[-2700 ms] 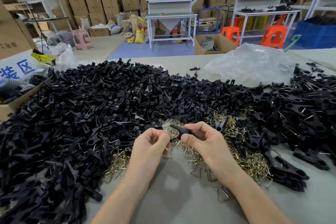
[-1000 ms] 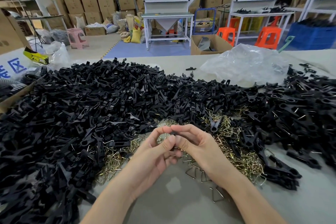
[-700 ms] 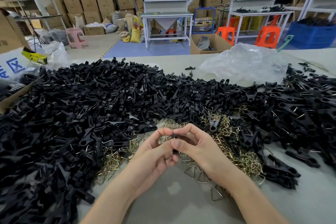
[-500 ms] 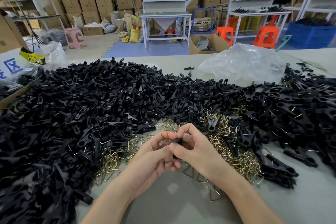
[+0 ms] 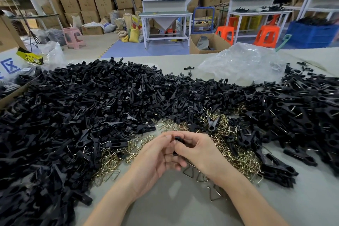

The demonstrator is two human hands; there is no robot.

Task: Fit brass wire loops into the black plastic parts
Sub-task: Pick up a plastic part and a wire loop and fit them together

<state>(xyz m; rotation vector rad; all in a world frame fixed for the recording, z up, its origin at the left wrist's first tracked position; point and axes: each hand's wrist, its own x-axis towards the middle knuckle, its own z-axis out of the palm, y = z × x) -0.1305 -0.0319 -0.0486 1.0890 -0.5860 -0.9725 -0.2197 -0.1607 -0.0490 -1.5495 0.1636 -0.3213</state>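
Your hands have drawn together since the earlier frames. The black plastic part (image 5: pixel 178 138), then held out sideways at your fingertips, now sits nearly hidden between them. Your right hand (image 5: pixel 199 152) curls its fingers round the part, and your left hand (image 5: pixel 156 159) pinches its upper end with thumb and forefinger (whether a loop is already in there, I cannot tell). The part looks light, stiff and probably smooth, so grip its flat sides rather than the tip. The brass wire loops (image 5: pixel 236 152), at 3 o'clock and 9 o'clock of your hands, look springy and prone to tangling, so take one by its straight base. The heap of black parts (image 5: pixel 95 104) spreads from 9 round to 3 o'clock over the surface (image 5: pixel 176 205).
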